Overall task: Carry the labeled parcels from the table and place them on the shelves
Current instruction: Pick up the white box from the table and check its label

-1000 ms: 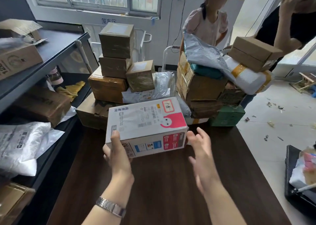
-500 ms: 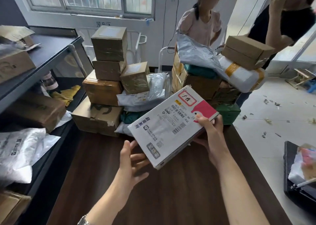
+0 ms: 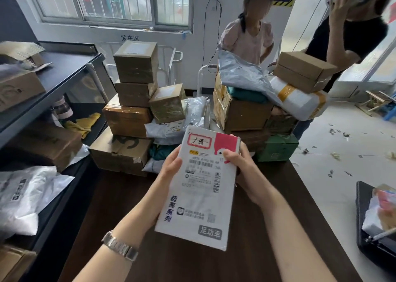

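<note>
Parcel [image 3: 201, 187] held above table [image 3: 267, 264] in front of the stacked boxes [image 3: 132, 101], label face up. Gripped on both long edges: left hand [image 3: 171, 164] on left edge, right hand [image 3: 240, 166] on right, thumb over label. Long axis pointing away from body. Shelves [image 3: 64, 82] to left; left hand nearer. Judged: swing left needed.

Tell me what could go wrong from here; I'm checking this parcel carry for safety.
The white printed cardboard box is gripped only at its edges by the left hand and right hand, so it could slip. The leaning stack of brown cartons on the dark wooden table could topple if bumped.
</note>
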The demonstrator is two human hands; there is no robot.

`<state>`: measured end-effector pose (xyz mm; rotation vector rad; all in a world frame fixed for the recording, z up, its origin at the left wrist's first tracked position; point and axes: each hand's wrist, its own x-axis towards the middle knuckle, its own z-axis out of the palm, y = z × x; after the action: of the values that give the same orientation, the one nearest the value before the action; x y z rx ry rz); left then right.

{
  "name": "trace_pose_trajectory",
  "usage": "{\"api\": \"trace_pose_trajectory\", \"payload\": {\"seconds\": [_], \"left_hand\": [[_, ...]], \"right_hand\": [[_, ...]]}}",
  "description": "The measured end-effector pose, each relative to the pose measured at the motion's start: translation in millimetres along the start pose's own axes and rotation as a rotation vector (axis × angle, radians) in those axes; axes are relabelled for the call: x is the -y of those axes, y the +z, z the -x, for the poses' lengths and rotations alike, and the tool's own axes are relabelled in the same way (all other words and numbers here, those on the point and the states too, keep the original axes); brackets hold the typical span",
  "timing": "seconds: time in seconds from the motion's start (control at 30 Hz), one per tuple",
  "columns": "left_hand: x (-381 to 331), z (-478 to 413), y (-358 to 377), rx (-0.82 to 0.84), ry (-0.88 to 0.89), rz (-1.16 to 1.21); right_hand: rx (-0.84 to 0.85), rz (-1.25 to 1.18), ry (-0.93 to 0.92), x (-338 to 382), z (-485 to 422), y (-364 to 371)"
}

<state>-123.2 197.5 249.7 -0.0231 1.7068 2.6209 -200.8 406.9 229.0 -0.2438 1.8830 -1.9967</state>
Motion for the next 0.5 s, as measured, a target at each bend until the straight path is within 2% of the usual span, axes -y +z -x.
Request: {"api": "trace_pose_trajectory", "payload": {"seconds": [0.07, 0.13, 0.23, 0.37, 0.5], "left_hand": [[-4.0, 2.6, 10.6, -0.014, 0.005, -0.080], [10.1, 8.9, 13.5, -0.165, -0.015, -0.143], [27.3, 20.3, -0.8, -0.236, 0.050, -0.118], [23.3, 15.1, -7.4, -0.356, 0.055, -0.048], [4.3, 16.0, -6.1, -0.361, 0.127, -0.039]], "right_hand": [[-0.099, -0.175, -0.068, -13.0, 1.0, 19.9], [-0.230, -0.268, -0.096, -19.2, 2.2, 33.4], [-0.360, -0.183, -0.086, -12.3, 1.9, 42.7], [-0.155, -0.081, 0.029, -5.9, 3.7, 53.6], [0.015, -0.244, -0.087, -2.1, 10.8, 66.5]]}}
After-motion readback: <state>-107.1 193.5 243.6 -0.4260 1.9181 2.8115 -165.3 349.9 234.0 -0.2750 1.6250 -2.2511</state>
